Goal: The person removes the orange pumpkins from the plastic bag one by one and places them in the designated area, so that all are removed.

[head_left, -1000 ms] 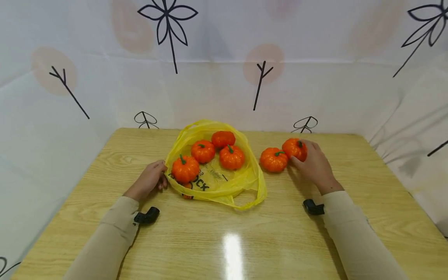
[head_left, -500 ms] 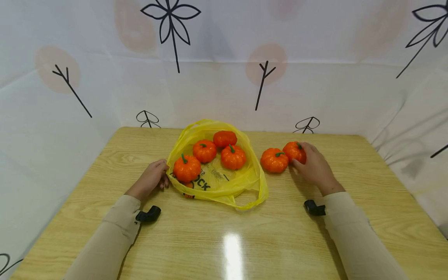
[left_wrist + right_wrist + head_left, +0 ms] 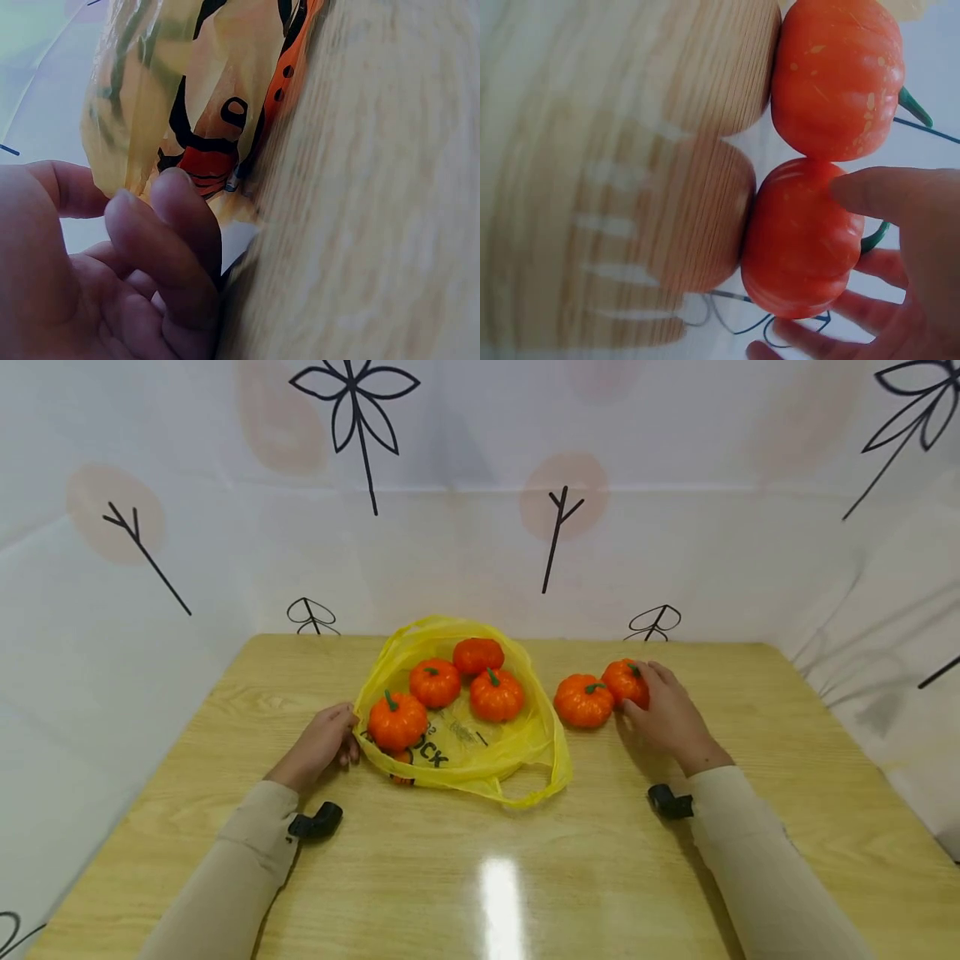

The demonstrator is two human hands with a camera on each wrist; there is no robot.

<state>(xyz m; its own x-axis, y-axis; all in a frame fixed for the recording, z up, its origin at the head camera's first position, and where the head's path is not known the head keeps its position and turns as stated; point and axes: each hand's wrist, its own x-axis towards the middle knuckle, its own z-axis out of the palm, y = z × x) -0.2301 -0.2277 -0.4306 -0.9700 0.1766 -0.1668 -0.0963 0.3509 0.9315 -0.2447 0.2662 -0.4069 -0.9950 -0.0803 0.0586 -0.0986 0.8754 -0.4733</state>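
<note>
My left hand (image 3: 322,743) is pinching the yellow bag (image 3: 517,762) at its left rim. Four orange pumpkins (image 3: 497,695) are sitting inside the bag. To the right of the bag, a nearer pumpkin (image 3: 581,705) is resting on the wooden table (image 3: 420,877), and an outer pumpkin (image 3: 621,681) is touching it on the side away from the bag. My right hand (image 3: 667,718) is cupping the outer pumpkin, thumb pressing one side, spread fingers curving round the other.
</note>
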